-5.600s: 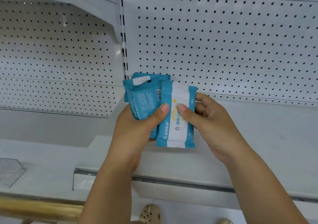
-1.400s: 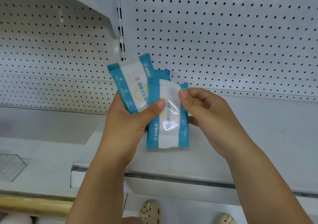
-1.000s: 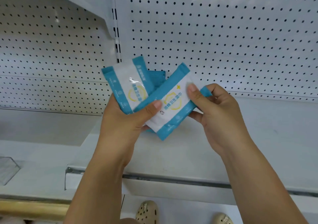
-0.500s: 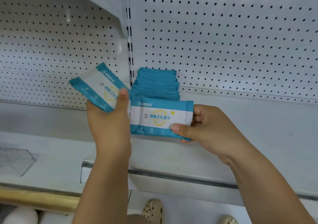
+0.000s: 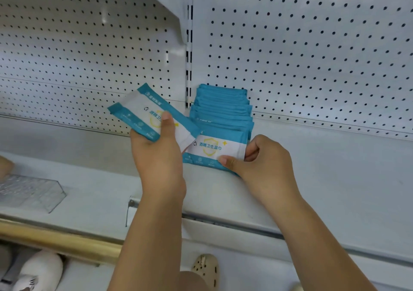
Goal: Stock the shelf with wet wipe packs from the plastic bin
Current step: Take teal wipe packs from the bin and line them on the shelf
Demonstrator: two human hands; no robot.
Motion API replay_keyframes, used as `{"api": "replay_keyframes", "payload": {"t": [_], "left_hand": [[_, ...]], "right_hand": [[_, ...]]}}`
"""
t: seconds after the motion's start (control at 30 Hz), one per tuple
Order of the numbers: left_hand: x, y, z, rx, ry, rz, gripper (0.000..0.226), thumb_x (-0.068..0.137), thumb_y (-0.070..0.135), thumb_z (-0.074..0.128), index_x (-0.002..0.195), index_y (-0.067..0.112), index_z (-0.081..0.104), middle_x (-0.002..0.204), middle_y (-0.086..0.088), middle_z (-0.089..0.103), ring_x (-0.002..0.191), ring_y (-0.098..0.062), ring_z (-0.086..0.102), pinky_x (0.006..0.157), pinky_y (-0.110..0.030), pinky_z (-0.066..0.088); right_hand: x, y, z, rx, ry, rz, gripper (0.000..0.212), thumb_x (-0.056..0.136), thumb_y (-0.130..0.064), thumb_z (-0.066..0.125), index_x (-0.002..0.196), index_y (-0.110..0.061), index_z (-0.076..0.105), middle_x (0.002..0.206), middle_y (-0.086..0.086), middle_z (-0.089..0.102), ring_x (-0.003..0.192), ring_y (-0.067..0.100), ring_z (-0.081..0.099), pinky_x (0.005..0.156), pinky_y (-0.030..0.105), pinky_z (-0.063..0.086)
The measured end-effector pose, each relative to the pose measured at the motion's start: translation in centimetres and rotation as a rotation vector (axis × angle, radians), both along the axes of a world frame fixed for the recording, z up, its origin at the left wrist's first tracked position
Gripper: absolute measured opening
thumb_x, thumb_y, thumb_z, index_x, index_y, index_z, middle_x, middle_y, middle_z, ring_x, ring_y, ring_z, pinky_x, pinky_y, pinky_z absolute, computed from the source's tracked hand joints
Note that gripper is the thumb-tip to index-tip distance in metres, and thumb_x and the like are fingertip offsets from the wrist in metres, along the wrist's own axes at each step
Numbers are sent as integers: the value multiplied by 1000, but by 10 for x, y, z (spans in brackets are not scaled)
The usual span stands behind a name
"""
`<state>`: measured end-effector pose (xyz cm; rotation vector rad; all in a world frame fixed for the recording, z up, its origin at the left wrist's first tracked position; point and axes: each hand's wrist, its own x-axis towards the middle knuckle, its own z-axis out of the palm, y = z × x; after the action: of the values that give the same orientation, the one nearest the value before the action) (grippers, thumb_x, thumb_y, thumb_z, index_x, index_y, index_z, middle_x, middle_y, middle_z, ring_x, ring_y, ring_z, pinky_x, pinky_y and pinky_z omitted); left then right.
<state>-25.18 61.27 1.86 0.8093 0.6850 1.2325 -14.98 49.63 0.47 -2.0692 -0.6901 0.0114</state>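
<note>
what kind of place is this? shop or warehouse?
Most likely a retail shop aisle: white store shelving with a pegboard back panel and a slotted upright, plus a row of identical wet wipe packs lined up on the shelf.

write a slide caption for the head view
Right hand holds a wet wipe pack at the front of the row on the shelf; left hand grips a spare pack.

The front pack (image 5: 214,148) in my right grip (image 5: 263,163) reads 酒精卫生湿巾 in blue; the tilted pack (image 5: 143,111) in my left grip (image 5: 156,156) is too covered to read.
</note>
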Motion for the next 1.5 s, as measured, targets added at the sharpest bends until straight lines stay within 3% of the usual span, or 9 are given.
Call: {"api": "replay_keyframes", "payload": {"t": [0.23,0.37,0.57,0.73,0.87,1.07,1.2,1.4,1.5], "left_hand": [[-2,-1,1,-12,0,-74,10,101,31,64,110,33,63,104,11,78,94,-8,76,86,-41,63],[-3,-5,8,-89,-141,-179,27,106,40,51,128,31,63,104,10,79,99,-12,75,86,-40,62],[4,-20,13,-53,-142,-368,37,108,38,44,135,21,62,118,2,76,110,-15,72,98,-37,54],[6,-27,9,97,17,-457,28,106,30,49,124,18,68,115,-2,77,110,-21,72,101,-45,53],[-7,-12,7,204,167,-124,19,97,27,68,114,20,63,97,13,76,83,1,70,74,-16,54],[-32,10,-1,394,756,-275,80,73,46,86,140,26,48,132,12,53,121,-7,51,86,-22,44],[-34,15,-14,495,845,-406,55,74,30,91,122,24,64,110,10,73,95,-5,69,74,-18,53],[-27,20,-20,606,871,-322,50,70,23,93,107,24,60,100,11,70,87,-5,66,67,-13,49],[-24,22,-24,637,857,-304,51,71,23,93,107,24,57,99,17,66,85,6,61,61,-4,44]], "right_hand": [[-2,-2,4,13,16,1,43,71,-42,90,87,-21,56,76,-9,61,65,0,56,52,12,41],[-5,-11,23,251,51,-27,30,84,-45,77,97,-24,60,80,-6,62,65,2,56,61,12,40],[-26,-4,34,413,491,306,54,73,-57,68,106,-14,67,85,0,78,72,12,73,68,29,58],[-24,-8,34,641,488,355,20,88,-16,74,107,-15,67,92,-1,79,77,10,75,61,18,56],[-9,-19,30,498,192,368,19,87,-14,77,101,-25,71,93,-8,77,78,7,72,67,23,56],[-7,-16,8,241,33,366,26,83,-23,83,104,-29,70,99,-14,74,84,3,69,72,20,56],[-12,-6,-2,228,-83,233,38,80,-28,86,108,-31,61,101,-23,63,76,-6,57,67,7,45],[-7,-15,2,5,-8,150,74,66,-48,90,124,-32,46,113,-15,49,105,2,50,81,12,40],[-3,-16,-1,-69,-5,206,55,68,-44,90,109,-33,54,100,-21,57,92,-12,54,69,4,40]]}}
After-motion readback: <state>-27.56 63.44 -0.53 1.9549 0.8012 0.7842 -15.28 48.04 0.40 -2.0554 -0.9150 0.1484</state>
